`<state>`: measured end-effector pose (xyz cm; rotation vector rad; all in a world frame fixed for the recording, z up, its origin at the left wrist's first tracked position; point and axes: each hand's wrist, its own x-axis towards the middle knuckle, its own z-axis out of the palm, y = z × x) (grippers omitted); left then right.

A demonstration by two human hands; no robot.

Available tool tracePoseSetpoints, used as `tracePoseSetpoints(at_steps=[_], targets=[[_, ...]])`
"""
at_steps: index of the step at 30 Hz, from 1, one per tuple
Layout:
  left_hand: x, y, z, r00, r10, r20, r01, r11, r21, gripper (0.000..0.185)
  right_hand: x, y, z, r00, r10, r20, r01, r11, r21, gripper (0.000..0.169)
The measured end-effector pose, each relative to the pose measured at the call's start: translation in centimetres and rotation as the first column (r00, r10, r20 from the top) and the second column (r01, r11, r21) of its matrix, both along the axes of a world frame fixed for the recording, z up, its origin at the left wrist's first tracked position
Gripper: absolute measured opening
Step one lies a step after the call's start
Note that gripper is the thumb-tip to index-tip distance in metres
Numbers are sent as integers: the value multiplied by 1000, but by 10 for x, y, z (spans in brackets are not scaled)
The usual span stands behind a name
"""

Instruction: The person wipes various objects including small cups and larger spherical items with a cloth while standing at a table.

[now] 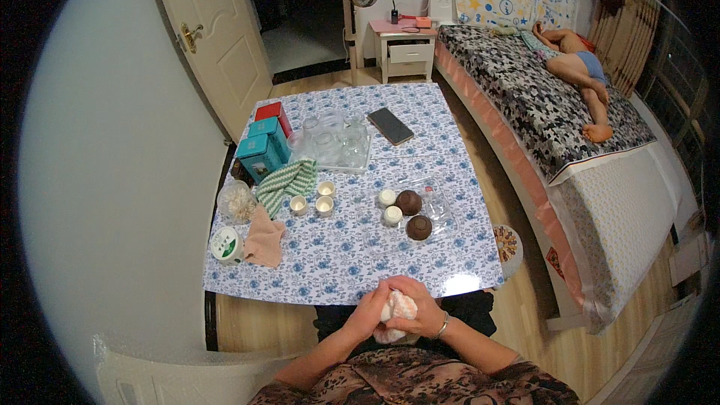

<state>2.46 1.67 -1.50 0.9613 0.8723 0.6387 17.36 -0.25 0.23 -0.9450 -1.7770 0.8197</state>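
Observation:
At the table's near edge, my left hand (367,310) and my right hand (419,309) are cupped together around a pink and white cloth (400,308). Whether anything is wrapped inside the cloth is hidden. Beyond my hands, a clear plastic tray (368,242) holds two upturned brown cups (419,228) and two small upturned white cups (392,215), with clear glassware (437,207) on its right. Left of this tray stand three small cream cups (324,206), upright on the flowered tablecloth (332,256).
On the left are a green striped towel (287,184), a peach cloth (264,239), a white tub (227,245), a clear jar (237,202) and teal tins (260,156). Glassware crowds a second tray (343,168); a phone (390,126) lies beside it. A person (582,62) lies on the bed (506,84).

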Motion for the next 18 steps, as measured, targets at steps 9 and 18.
tracePoseSetpoints(at_steps=[9, 18], targets=[[3, -6, -3, 992, 120, -40, -115, 987, 110, 42, 2, -6, -12, 996, 70, -50, -79, 974, -214, 67], [3, 7, 8, 890, 425, -169, 49, 280, 959, 24, -12, -14, -1, 883, -193, -428, -183, 699, -692, 55]])
